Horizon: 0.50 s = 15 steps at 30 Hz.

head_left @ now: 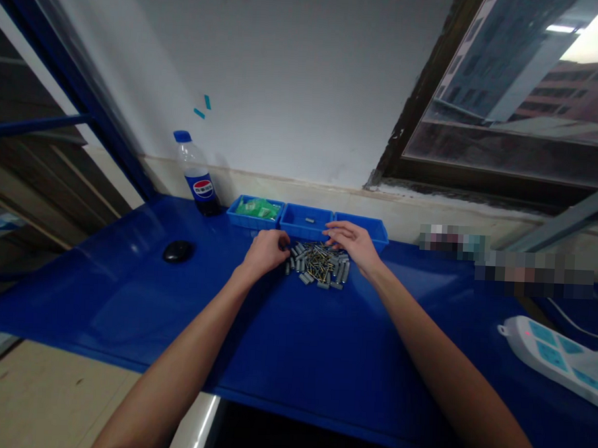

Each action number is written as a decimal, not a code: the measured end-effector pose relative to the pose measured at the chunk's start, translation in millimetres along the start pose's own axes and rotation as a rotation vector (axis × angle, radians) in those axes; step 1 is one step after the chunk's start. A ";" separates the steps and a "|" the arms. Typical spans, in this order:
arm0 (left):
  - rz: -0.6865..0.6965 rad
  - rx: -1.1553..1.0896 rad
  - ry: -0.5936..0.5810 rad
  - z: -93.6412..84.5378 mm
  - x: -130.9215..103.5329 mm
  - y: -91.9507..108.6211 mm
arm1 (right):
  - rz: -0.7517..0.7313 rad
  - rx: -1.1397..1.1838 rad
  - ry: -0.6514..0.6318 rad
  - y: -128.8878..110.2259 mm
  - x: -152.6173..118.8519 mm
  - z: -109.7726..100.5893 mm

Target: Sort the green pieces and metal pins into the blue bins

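Note:
A pile of brass-coloured and silver screws (pixel 318 264) lies on the blue table, with several short grey cylinder-shaped pieces (pixel 345 272) around it. At the pile's left edge, my left hand (pixel 267 252) has its fingers curled in. Whatever its fingertips hold, if anything, is hidden. My right hand (pixel 355 245) hovers over the back right of the pile, in front of the blue bins, its fingers and thumb apart with nothing visible between them. One small grey piece (pixel 310 220) lies in the middle blue bin (pixel 292 225).
The left bin (pixel 233 214) holds green packets (pixel 257 209); the right bin (pixel 378 233) is partly behind my right hand. A cola bottle (pixel 202 180) and a black mouse (pixel 177 251) stand to the left. A white power strip (pixel 553 357) lies at right.

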State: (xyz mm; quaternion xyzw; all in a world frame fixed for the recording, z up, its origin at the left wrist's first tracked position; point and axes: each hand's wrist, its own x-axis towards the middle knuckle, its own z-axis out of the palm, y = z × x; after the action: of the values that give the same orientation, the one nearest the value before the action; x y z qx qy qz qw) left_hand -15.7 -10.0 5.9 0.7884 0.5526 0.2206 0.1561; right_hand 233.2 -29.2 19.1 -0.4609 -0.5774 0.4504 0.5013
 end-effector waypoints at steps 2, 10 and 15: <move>-0.017 0.084 0.013 0.6 -3.0 3.6 | 0.004 0.002 -0.002 0.4 -0.3 0.6; 0.066 0.098 0.113 2.9 -4.4 8.1 | 0.027 -0.021 -0.015 3.1 -1.8 4.2; 0.087 -0.466 0.141 6.1 0.9 16.0 | 0.018 -0.048 -0.043 10.0 0.2 4.9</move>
State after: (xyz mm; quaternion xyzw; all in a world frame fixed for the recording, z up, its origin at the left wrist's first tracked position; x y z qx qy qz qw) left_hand 0.6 -14.6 8.8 0.7370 0.4617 0.4031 0.2849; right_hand 229.2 -27.6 8.8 -0.4682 -0.5945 0.4510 0.4733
